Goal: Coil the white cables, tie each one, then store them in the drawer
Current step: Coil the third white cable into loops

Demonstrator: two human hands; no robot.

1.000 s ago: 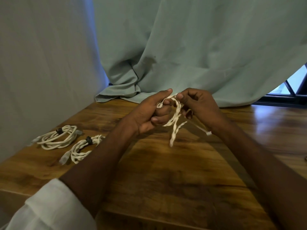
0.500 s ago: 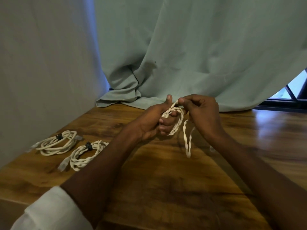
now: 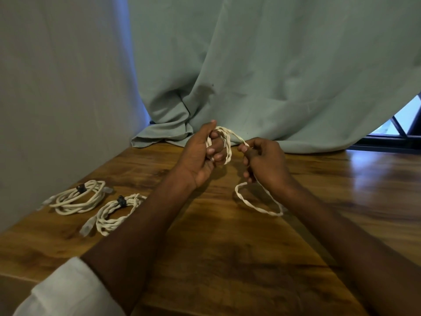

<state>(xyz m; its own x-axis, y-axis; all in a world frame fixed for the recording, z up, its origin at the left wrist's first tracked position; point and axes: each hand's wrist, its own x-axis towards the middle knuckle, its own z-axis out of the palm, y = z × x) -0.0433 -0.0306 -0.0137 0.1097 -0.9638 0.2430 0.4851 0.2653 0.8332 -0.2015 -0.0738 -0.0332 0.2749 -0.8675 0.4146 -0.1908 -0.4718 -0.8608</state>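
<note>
Your right hand had drawn away from your left hand, pinching the cable while the left gripped its loops above the table, so coiling was continuing

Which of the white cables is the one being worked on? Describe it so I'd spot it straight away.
Start at the wooden table under the green curtain. Two coiled cables lie at its left side, each cinched with a dark tie. The cable being worked on is looped round the left hand, untied, its tail running through the right hand onto the table.
</note>
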